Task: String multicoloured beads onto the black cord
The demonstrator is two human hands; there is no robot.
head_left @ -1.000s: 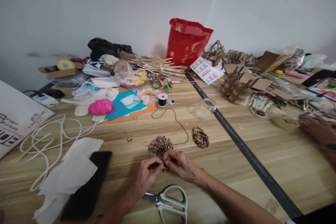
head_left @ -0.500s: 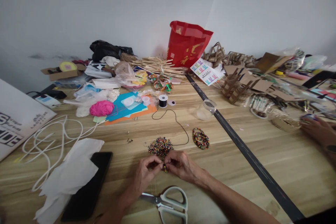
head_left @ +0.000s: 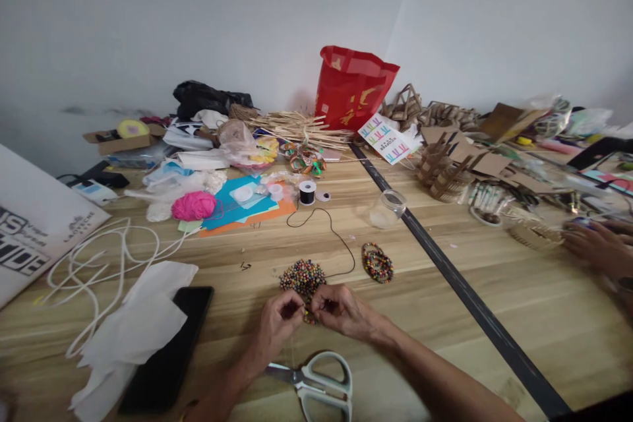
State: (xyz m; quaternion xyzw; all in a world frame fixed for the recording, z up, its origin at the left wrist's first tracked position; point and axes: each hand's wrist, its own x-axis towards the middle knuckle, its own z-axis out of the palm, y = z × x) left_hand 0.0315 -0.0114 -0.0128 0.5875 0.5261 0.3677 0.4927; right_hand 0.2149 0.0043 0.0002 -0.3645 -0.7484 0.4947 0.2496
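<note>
We judge the threading step is under way: our left hand (head_left: 277, 322) and right hand (head_left: 341, 310) each pinch beads (thread too fine to see) just near of the bead pile (head_left: 302, 275). Next needs steady fingertip aim. Wooden worktop (head_left: 494, 264), cluttered far side, white walls.

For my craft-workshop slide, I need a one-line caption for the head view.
Left hand and right hand pinch beads beside a bead pile, scissors nearby.
</note>
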